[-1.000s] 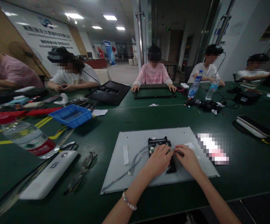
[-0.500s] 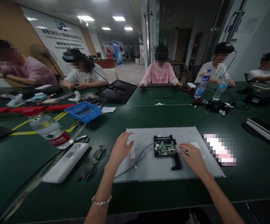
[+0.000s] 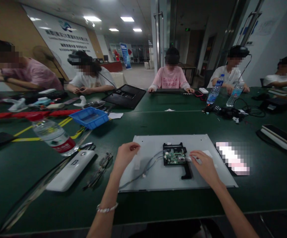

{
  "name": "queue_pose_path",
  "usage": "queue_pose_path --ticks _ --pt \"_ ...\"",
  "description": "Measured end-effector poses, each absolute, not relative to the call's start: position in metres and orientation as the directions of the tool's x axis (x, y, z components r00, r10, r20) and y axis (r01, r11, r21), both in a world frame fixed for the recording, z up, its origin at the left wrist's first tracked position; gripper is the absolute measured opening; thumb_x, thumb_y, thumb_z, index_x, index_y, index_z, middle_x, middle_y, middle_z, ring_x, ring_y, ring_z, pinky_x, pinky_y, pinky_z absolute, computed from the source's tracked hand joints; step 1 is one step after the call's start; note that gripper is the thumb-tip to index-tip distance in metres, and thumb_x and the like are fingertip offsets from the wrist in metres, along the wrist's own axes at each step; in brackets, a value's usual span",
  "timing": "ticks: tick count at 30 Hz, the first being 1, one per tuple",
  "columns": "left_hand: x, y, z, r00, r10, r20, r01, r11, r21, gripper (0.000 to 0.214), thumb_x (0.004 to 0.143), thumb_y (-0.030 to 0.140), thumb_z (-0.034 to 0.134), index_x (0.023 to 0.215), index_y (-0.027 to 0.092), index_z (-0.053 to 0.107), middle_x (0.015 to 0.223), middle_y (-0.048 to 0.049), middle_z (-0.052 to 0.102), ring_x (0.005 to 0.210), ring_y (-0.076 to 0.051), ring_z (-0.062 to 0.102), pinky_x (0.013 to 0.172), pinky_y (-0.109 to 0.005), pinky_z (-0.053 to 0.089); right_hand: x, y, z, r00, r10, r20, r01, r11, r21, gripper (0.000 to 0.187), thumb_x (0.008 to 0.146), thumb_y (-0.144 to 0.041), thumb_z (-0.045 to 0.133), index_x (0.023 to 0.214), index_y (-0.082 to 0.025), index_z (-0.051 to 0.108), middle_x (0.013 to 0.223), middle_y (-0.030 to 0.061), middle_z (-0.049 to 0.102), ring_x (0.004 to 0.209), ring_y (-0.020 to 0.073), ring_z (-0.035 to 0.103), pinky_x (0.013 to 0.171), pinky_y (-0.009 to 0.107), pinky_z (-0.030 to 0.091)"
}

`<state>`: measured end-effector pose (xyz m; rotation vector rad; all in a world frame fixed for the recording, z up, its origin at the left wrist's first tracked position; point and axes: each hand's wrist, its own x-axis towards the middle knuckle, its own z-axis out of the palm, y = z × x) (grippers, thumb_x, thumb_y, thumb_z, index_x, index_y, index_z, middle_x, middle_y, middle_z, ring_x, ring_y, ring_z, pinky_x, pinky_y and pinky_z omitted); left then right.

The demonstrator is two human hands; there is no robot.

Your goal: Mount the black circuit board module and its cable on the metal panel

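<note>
A grey-white flat panel (image 3: 155, 180) lies before me on the table. On its middle sits a green circuit board (image 3: 175, 158) in a black bracket (image 3: 188, 171), with grey cables (image 3: 150, 164) running off its left side. My left hand (image 3: 127, 157) is over the panel's left edge, fingertips pinched at the upper end of a whitish tape strip (image 3: 137, 162). My right hand (image 3: 205, 167) is closed just right of the board, its thumb and fingertips beside a small pale flap (image 3: 189, 159). Whatever lies between those right fingertips is too small to make out.
Left of the panel lie eyeglasses (image 3: 99, 170), a white power bank (image 3: 71, 170), a tilted water bottle (image 3: 53, 134) and a blue tray (image 3: 90, 118). A blurred-out bright phone-like object (image 3: 232, 158) lies right. Several people sit across the table, one in pink (image 3: 170, 77).
The fingers of my left hand have closed from a spread pose into a pinch, and the tape strip has shifted slightly left. My right hand has hardly moved.
</note>
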<state>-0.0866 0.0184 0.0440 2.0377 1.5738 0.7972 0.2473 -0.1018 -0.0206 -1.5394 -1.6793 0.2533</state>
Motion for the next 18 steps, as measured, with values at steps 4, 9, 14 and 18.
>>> queue_pose_path --ticks 4,9,14,18 --pt "-0.084 0.006 0.073 0.100 0.982 0.161 0.509 -0.190 0.840 0.021 0.072 0.034 0.060 0.082 0.017 0.070 0.071 -0.0016 0.068 0.060 -0.012 0.058 0.053 -0.020 0.044 0.235 -0.106 -0.004 0.093 0.876 0.474 0.691 0.286 -0.664 0.021 0.085 -0.024 0.047 0.094 -0.022 0.066 0.103 0.0068 0.065 0.097 0.0212 0.059 0.088 0.037 0.046" --pt "-0.065 0.001 0.067 0.098 0.988 0.118 0.486 -0.151 0.861 0.020 0.070 0.033 0.063 0.079 0.017 0.070 0.066 -0.0010 0.067 0.054 -0.010 0.055 0.048 -0.019 0.041 0.194 -0.107 0.017 -0.026 0.870 0.493 0.615 0.403 -0.678 0.022 0.087 -0.019 0.047 0.099 -0.023 0.065 0.107 0.0061 0.063 0.101 0.0194 0.058 0.091 0.036 0.046" --pt "-0.058 0.004 0.029 0.089 0.993 0.084 0.597 -0.121 0.793 0.018 0.069 0.029 0.059 0.075 0.016 0.069 0.067 -0.0019 0.068 0.055 -0.013 0.059 0.052 -0.022 0.045 0.154 -0.100 0.022 -0.262 0.817 0.514 0.612 0.553 -0.566 0.028 0.087 -0.015 0.047 0.111 -0.021 0.060 0.112 0.0060 0.061 0.107 0.0185 0.054 0.098 0.038 0.042" --pt "-0.057 -0.001 0.017 0.085 0.994 0.063 0.633 -0.103 0.767 0.019 0.070 0.029 0.056 0.077 0.016 0.068 0.072 -0.0020 0.068 0.056 -0.014 0.062 0.052 -0.022 0.045 0.135 -0.093 0.022 -0.481 0.732 0.482 0.614 0.674 -0.412 0.029 0.087 -0.015 0.048 0.115 -0.018 0.056 0.117 0.0083 0.059 0.112 0.0192 0.051 0.097 0.036 0.042"
